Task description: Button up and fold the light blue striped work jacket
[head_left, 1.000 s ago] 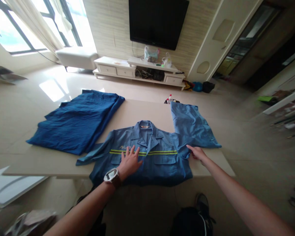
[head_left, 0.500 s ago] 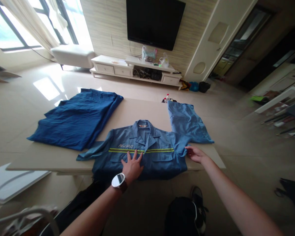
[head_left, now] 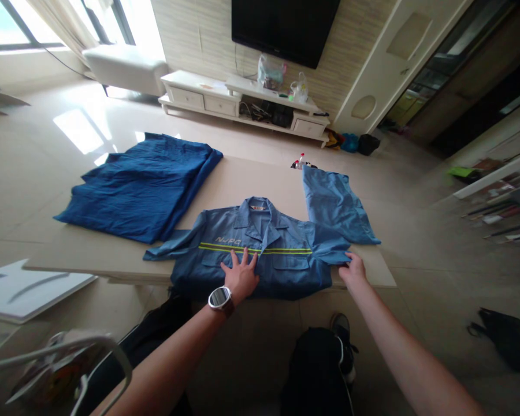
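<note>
A blue work jacket [head_left: 290, 263] with a yellow-striped band lies front up on the table [head_left: 251, 173], its lower part hanging over the near edge. My left hand [head_left: 241, 278], with a watch on the wrist, rests on the jacket's chest with fingers spread. At the right, my right hand [head_left: 353, 268] pinches the end of the jacket's sleeve, which stretches out sideways. The other sleeve reaches left, partly beside a dark blue folded cloth [head_left: 143, 185]. Behind the right sleeve lies a lighter blue folded garment [head_left: 335, 202].
Bottles with red caps [head_left: 301, 160] show just beyond the table's far edge. A white TV cabinet [head_left: 190, 98] stands against the wall, with a bench [head_left: 125, 66] to its left. A white flat box [head_left: 30, 286] sits low at the left, and a black bag [head_left: 505, 338] lies on the floor right.
My right hand has pulled the sleeve end outward to the right, so the sleeve lies straighter. My left hand stays on the jacket's chest. The view has tilted down slightly.
</note>
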`<action>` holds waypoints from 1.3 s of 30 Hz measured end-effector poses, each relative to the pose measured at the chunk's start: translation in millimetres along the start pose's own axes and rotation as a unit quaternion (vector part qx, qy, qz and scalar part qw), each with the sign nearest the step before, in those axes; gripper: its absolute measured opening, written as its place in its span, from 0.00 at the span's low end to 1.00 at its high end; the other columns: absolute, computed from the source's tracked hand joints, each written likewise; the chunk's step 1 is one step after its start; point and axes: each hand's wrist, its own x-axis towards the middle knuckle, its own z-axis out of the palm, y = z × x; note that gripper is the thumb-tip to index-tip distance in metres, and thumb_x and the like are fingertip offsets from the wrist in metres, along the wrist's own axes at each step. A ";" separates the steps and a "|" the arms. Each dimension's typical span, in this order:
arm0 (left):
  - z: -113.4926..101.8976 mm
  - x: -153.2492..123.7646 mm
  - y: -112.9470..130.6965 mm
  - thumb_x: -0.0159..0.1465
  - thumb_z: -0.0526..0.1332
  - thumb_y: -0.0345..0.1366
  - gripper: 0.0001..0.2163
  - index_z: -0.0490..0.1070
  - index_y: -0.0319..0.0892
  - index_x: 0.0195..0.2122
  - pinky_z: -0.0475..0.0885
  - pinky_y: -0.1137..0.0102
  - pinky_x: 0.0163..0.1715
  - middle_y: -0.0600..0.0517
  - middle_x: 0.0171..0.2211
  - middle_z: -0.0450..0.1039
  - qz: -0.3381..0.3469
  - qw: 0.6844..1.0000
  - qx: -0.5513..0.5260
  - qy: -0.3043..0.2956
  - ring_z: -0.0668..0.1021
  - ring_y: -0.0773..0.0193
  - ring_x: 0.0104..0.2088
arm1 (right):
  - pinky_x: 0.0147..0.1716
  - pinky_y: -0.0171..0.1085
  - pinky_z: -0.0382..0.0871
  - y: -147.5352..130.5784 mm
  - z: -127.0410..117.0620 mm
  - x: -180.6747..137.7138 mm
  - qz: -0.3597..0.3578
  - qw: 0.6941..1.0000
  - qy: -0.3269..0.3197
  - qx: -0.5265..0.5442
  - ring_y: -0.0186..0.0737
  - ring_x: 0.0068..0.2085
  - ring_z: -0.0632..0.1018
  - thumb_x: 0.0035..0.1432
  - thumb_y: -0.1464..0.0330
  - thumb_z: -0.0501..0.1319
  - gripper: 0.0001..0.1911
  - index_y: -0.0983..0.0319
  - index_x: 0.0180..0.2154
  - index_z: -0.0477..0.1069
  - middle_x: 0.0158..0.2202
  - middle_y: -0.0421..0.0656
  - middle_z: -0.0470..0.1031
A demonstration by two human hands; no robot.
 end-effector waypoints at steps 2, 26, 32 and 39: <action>0.5 0.4 0.6 0.67 0.57 0.44 0.35 0.50 0.49 0.75 0.58 0.23 0.59 0.43 0.77 0.36 -0.002 1.000 0.002 -0.001 0.46 0.21 0.73 | 0.27 0.32 0.73 1.4 3.6 -7.0 -0.057 0.998 0.023 -0.001 0.31 0.26 0.73 0.44 0.74 0.61 0.11 0.58 0.28 0.59 0.25 0.32 0.69; 1.6 -1.4 1.0 0.66 0.58 0.43 0.35 0.51 0.49 0.75 0.56 0.23 0.59 0.41 0.77 0.38 0.004 1.000 -0.016 0.001 0.45 0.20 0.73 | 0.70 0.62 0.52 27.5 17.3 -80.8 -0.356 0.567 -0.422 -0.611 0.60 0.76 0.50 0.65 0.42 0.53 0.38 0.54 0.68 0.64 0.74 0.45 0.57; -16.6 8.9 -23.7 0.66 0.59 0.43 0.31 0.59 0.53 0.71 0.65 0.34 0.59 0.43 0.73 0.55 0.028 0.995 -0.092 0.023 0.60 0.33 0.70 | 0.71 0.58 0.52 50.9 36.6 -88.4 -0.419 0.591 -0.365 -0.585 0.51 0.75 0.56 0.71 0.55 0.48 0.29 0.55 0.69 0.61 0.73 0.42 0.58; -74.4 2.9 -161.1 0.66 0.55 0.38 0.20 0.70 0.38 0.57 0.71 0.51 0.55 0.34 0.58 0.70 -0.215 0.948 -0.066 0.226 0.72 0.41 0.58 | 0.69 0.55 0.52 67.9 34.6 -87.8 -0.467 0.569 -0.322 -0.595 0.48 0.74 0.58 0.70 0.60 0.50 0.29 0.52 0.70 0.60 0.74 0.41 0.58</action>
